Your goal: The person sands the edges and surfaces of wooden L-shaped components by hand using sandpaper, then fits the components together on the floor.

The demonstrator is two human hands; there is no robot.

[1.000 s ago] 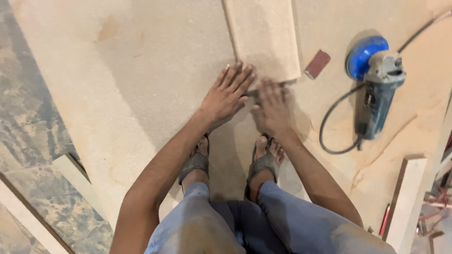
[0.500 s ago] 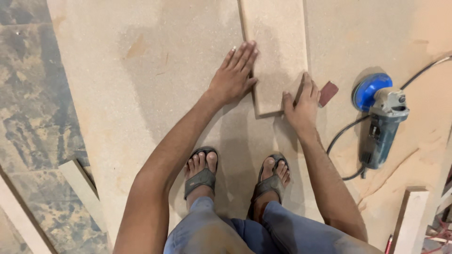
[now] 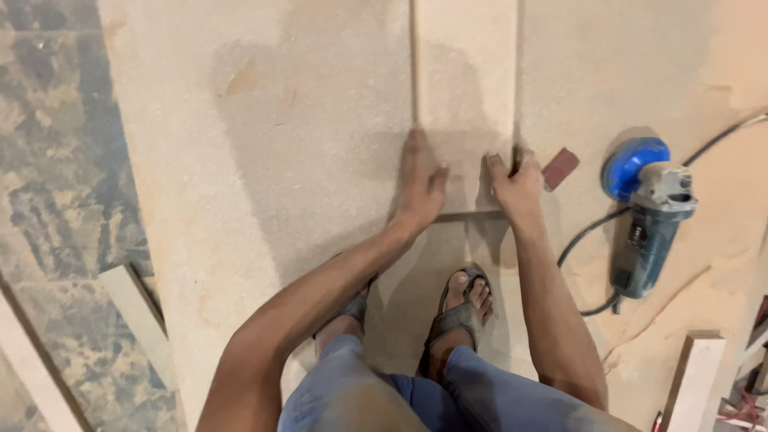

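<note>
Left hand and right hand, apart, each gripping a near corner of the narrow board, likely to steady or shift it. Board lies flat on the large sheet, far end cut off. Beside the right hand: sandpaper block, angle grinder. Left foot partly hidden.

Bare sheet left of left hand; sandpaper block, grinder crowd right hand.

floor: mottled stone tiles | dusty board sheet | light: warm
</note>
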